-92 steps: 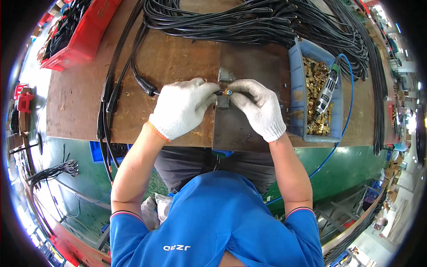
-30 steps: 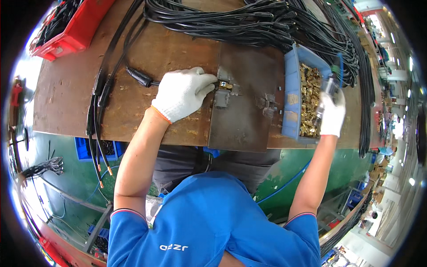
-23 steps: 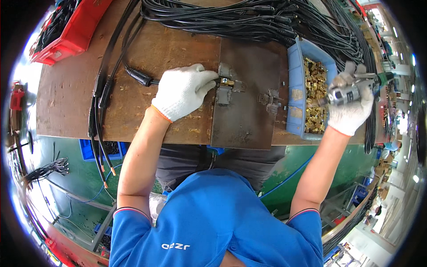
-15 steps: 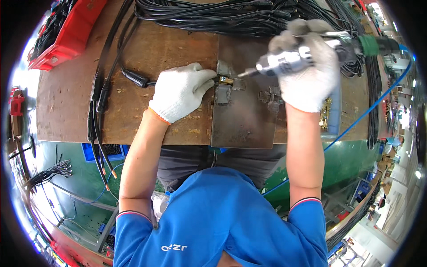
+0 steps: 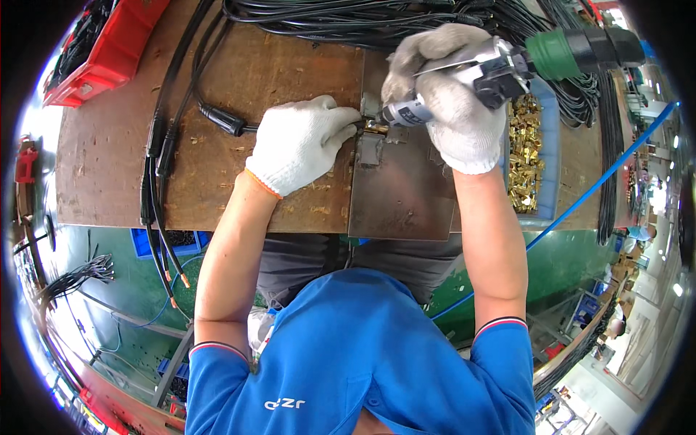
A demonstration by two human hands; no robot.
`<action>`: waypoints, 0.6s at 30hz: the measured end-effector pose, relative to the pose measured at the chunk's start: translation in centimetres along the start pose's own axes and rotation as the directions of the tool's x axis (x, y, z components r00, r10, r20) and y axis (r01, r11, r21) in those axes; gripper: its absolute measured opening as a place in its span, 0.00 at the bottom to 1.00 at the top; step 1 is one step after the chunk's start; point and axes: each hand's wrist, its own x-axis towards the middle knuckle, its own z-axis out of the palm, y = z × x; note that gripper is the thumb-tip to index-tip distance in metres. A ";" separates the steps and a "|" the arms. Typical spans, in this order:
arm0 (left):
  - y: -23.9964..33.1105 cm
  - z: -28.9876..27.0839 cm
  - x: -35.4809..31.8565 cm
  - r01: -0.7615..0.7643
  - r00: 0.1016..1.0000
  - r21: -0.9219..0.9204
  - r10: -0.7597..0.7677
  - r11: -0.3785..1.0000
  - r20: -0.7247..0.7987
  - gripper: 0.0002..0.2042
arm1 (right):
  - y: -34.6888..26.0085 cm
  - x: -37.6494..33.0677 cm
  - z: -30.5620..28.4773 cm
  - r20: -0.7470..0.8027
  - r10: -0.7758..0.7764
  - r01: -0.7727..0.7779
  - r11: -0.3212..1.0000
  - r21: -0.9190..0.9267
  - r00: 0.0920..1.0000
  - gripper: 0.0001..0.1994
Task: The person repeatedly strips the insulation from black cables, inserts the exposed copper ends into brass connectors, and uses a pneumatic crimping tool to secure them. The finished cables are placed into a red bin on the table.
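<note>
My left hand (image 5: 303, 141), in a white glove, pinches the end of a black cable (image 5: 221, 119) against a small metal fixture (image 5: 368, 148) on a steel plate (image 5: 402, 192). A brass fitting (image 5: 375, 128) sits at the cable's tip. My right hand (image 5: 453, 101), also gloved, grips a pneumatic screwdriver (image 5: 507, 65) with a green collar. Its bit points left and down onto the brass fitting. A blue air hose (image 5: 602, 174) runs from the tool off to the right.
A blue bin (image 5: 528, 156) of brass fittings stands at the right of the wooden bench (image 5: 217, 181). Bundles of black cable (image 5: 348, 14) lie along the far edge and hang down at the left. A red crate (image 5: 109, 51) sits at the far left corner.
My right hand left the fixture, reached to the blue bin at the right, picked up the pneumatic screwdriver and brought it left onto the fitting. My left hand stayed on the cable.
</note>
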 end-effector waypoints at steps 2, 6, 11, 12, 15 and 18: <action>-0.2 0.1 -0.1 -0.012 1.000 0.014 0.012 1.000 -0.024 0.07 | -0.9 1.1 0.5 0.134 0.099 -0.069 0.975 -0.212 0.986 0.19; -0.2 -0.1 -0.1 -0.016 1.000 0.064 0.016 0.998 0.006 0.07 | -1.2 1.9 1.3 0.262 0.122 -0.063 0.973 -0.224 0.957 0.18; -0.3 0.4 -0.1 -0.042 0.998 0.048 0.044 0.998 -0.033 0.07 | 0.7 0.3 2.7 -0.038 0.043 -0.053 0.951 -0.304 0.998 0.19; -0.3 0.4 -0.1 -0.048 0.998 0.060 0.050 0.997 -0.025 0.07 | 1.0 0.1 2.9 -0.073 0.017 -0.040 0.944 -0.329 0.997 0.19; -0.3 0.4 -0.1 -0.058 0.998 0.079 0.059 0.995 -0.009 0.07 | 1.4 0.0 3.2 -0.087 -0.017 -0.009 0.958 -0.287 0.996 0.17; -0.5 0.5 0.0 -0.052 0.998 0.060 0.054 0.997 -0.018 0.07 | 1.6 -0.2 3.3 -0.131 0.021 -0.051 0.972 -0.228 0.991 0.14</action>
